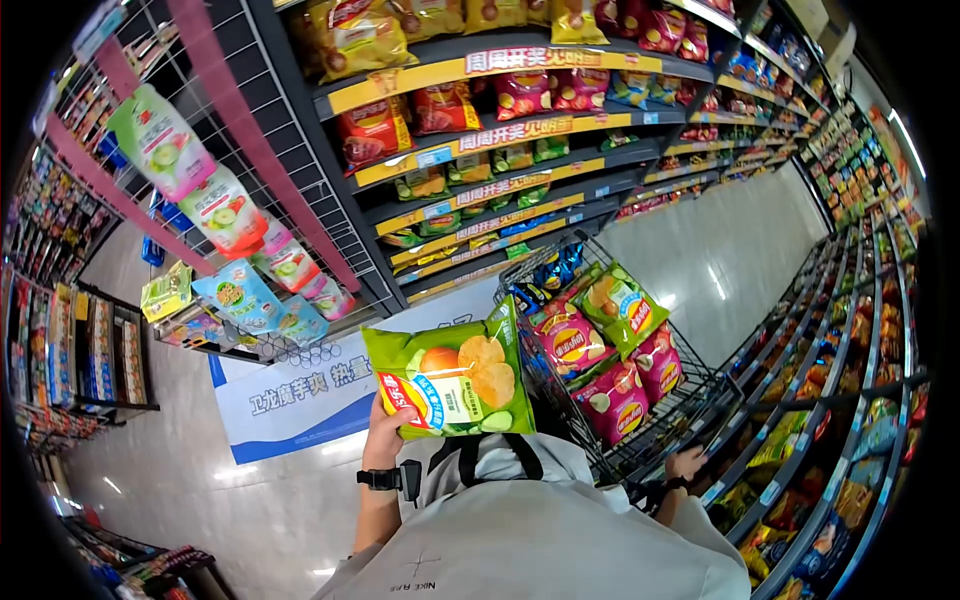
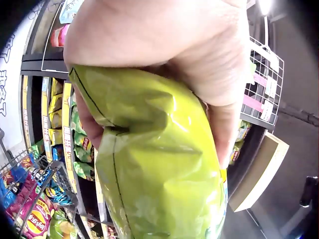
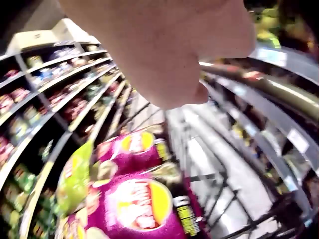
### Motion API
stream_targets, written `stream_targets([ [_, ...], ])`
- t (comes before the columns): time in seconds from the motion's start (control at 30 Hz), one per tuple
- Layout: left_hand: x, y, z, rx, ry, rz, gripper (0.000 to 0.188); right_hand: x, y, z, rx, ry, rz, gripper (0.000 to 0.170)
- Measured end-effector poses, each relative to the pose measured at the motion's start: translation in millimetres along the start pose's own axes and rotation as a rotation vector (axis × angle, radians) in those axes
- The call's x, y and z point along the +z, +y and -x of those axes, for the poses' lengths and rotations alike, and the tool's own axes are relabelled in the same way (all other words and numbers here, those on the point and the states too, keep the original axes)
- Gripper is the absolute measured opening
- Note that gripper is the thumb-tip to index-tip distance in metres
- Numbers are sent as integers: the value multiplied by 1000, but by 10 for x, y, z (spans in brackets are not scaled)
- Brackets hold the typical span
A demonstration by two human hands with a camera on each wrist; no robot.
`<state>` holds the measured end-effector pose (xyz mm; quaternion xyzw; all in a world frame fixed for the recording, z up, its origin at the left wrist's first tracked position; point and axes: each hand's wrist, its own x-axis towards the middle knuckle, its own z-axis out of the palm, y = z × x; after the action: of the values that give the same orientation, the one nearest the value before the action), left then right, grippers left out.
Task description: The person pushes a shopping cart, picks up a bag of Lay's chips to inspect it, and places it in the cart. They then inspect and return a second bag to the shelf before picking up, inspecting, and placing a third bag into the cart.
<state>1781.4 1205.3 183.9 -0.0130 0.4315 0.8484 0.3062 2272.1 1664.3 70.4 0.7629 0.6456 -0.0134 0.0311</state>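
Note:
My left hand grips a green bag of potato chips by its side edge, in front of my body. In the left wrist view, thumb and fingers clasp the top of the bag from both sides. My right hand holds nothing and hangs loosely by the right side of the shopping cart, close to the shelf. Beneath that hand in the right wrist view lie magenta chip bags in the cart. Another green chip bag rests on the magenta ones.
Shelves of chip bags rise ahead, and another long shelf runs close along the right. A wire rack with hanging snack packs stands at the left. A printed floor mat lies before it. The aisle floor stretches beyond the cart.

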Motion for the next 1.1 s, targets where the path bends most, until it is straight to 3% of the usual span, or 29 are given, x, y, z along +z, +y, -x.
stream_targets([
  [0.03, 30, 29, -1, -11, 12, 17, 68, -61, -397, 29, -159, 138, -48, 69],
  [0.07, 55, 49, -8, -22, 23, 30, 68, 218, -549, -202, -464, 161, -101, 67],
  [0.1, 83, 52, -25, -33, 37, 55, 68, -381, -1222, 126, -425, -259, -365, 58],
  [0.13, 87, 31, -55, -15, 42, 52, 68, 246, -1389, -238, -711, -423, -647, 51],
  [0.17, 76, 0, -99, -31, 45, 66, 68, 33, -1916, 81, -656, -614, -869, 40],
  [0.2, 95, -5, -152, -40, 42, 76, 68, -559, -2416, 542, -727, -826, -855, 42],
  [0.27, 243, 69, -244, -1, 38, 82, 71, -1004, -3121, 1065, -991, -1035, -950, 49],
  [0.3, 307, 138, -304, 4, 10, 53, 71, -1570, -3420, 1473, -971, -1101, -959, 50],
  [0.33, 397, 207, -383, 15, -15, 32, 71, -1631, -3634, 1591, -1005, -1220, -1028, 55],
  [0.37, 500, 299, -457, 35, -5, -24, 71, -1881, -3809, 1723, -868, -1476, -1129, 58],
  [0.4, 609, 401, -548, 52, 8, -79, 70, -1871, -4002, 1723, -914, -1566, -1109, 60],
  [0.47, 888, 553, -740, 126, 22, -149, 68, -1920, -4310, 1766, -1096, -1543, -1218, 58],
  [0.53, 1201, 712, -910, 202, 49, -187, 69, -2210, -4499, 1803, -1029, -1642, -1256, 58],
  [0.6, 1394, 812, -1037, 242, 90, -258, 70, -2306, -4660, 1724, -1102, -1567, -1341, 59],
  [0.73, 1782, 871, -1094, 240, 172, -316, 73, -2260, -4976, 1510, -833, -1721, -1351, 52],
  [1.0, 1788, 746, -1216, 156, 258, -271, 77, -2285, -5343, 1333, -789, -1868, -1260, 52],
  [1.07, 1669, 788, -1238, 207, 182, -336, 82, -2131, -5375, 1377, -744, -1875, -1320, 53],
  [1.1, 1625, 832, -1239, 255, 107, -147, 84, -2070, -5368, 1412, -742, -1863, -1327, 53],
])
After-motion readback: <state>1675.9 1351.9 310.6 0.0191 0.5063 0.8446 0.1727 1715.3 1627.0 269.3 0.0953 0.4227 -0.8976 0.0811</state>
